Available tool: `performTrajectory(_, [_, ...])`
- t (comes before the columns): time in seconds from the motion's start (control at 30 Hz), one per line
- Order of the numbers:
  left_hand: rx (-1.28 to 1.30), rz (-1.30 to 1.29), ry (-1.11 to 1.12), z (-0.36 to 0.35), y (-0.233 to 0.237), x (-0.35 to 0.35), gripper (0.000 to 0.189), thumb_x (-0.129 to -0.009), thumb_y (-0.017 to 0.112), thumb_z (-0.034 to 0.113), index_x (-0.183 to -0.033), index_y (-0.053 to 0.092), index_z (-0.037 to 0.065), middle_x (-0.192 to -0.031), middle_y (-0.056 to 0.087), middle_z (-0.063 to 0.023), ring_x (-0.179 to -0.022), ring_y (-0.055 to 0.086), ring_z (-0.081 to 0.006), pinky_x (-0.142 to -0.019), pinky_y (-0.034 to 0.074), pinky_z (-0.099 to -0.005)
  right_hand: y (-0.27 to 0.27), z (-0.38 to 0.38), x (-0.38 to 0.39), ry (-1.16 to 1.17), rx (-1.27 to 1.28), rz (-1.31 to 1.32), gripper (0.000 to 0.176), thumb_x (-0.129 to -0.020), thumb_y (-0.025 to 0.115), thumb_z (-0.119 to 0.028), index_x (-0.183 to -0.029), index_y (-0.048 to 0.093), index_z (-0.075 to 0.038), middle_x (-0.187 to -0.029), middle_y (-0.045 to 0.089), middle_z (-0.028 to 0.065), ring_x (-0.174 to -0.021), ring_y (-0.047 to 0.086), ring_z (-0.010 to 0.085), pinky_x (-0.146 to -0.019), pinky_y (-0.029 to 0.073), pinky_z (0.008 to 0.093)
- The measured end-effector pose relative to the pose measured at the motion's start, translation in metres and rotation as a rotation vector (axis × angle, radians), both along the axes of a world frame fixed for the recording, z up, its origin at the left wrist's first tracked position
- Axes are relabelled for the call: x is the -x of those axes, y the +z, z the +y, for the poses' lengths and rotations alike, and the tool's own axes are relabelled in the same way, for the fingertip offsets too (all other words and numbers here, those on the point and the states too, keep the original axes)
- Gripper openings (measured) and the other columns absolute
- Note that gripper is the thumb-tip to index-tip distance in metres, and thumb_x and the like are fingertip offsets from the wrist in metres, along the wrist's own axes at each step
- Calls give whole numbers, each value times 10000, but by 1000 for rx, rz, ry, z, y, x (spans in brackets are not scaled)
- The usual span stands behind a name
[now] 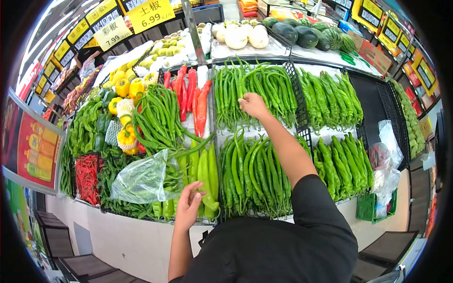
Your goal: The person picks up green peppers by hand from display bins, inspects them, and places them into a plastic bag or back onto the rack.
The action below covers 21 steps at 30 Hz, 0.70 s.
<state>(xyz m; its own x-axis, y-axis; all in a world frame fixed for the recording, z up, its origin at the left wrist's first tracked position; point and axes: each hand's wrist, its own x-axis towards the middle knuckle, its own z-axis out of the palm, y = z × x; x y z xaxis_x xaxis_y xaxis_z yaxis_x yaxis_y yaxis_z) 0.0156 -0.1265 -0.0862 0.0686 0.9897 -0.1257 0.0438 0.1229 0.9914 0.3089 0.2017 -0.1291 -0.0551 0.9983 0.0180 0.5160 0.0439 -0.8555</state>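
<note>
My right hand (253,105) reaches over the upper row of long green chili peppers (276,89). Its fingers are closed in a pinch at one long green chili pepper among the others. Below that row lies a second bed of long green chili peppers (255,174). My left hand (188,205) hovers over the pale green peppers (212,177), fingers apart and slightly bent, with nothing visible in them. Just left of it, a clear plastic bag (141,181) lies across the greens. A loose heap of long green peppers (163,115) rests above the bag.
Red peppers (202,108) and yellow bell peppers (123,88) lie left of the long chilies. Wrinkled green peppers (330,99) fill crates to the right. Melons (238,37) sit at the back. A metal post (194,33) and price signs (150,15) stand above the display.
</note>
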Motion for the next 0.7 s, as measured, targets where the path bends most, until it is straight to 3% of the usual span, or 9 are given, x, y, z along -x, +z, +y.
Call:
performTrajectory(0.07, [7,2,11,-2,-1,2,379,-980,506,40,-1356,467,5,-1292,574,-102,-1069,612,-184,-948,459,-311,-33,24,5,-34,-1,-163,231,-888,667,-227,-928,647,-1,-715,710,103,-675,689,167,-651,531,331])
performTrajectory(0.17, [7,-15,10,-2,-2,4,371,-980,510,41,-1348,477,8,-1269,586,-103,-1066,614,-183,-947,459,-308,-38,23,20,-90,-70,-257,283,-871,691,-276,-973,650,-15,-730,720,114,-695,700,196,-701,535,356])
performTrajectory(0.2, [8,-15,10,-2,-2,5,368,-981,510,42,-1346,478,8,-1261,591,-104,-1063,615,-184,-946,459,-307,-26,15,24,-91,-21,-215,365,-816,744,-329,-981,653,-16,-951,689,205,-935,658,369,-827,515,448])
performTrajectory(0.33, [15,-3,-14,2,-4,4,359,-985,510,47,-1341,483,8,-1233,605,-106,-1053,620,-185,-943,461,-308,-24,1,30,-137,-89,-281,408,-817,738,-311,-1059,603,-11,-942,677,234,-932,646,397,-827,508,467])
performTrajectory(0.47, [27,14,-36,4,-3,2,354,-986,512,48,-1336,486,6,-1225,607,-108,-1052,618,-184,-941,464,-310,-33,3,26,-175,-87,-220,333,-827,713,-276,-994,591,-15,-912,672,228,-900,644,405,-811,506,476])
performTrajectory(0.57, [6,24,-68,4,-7,3,347,-995,508,90,-1340,488,56,-1237,616,-75,-1044,616,-166,-865,462,-286,-43,8,21,-168,-62,-166,283,-828,691,-269,-929,592,-23,-885,670,228,-885,645,403,-801,508,480])
performTrajectory(0.7, [5,10,-88,4,-9,5,348,-998,510,94,-1342,485,46,-1220,620,-77,-1050,615,-173,-898,467,-306,-28,1,19,-117,14,-214,257,-819,669,-282,-854,610,-35,-867,673,229,-880,649,397,-797,513,480])
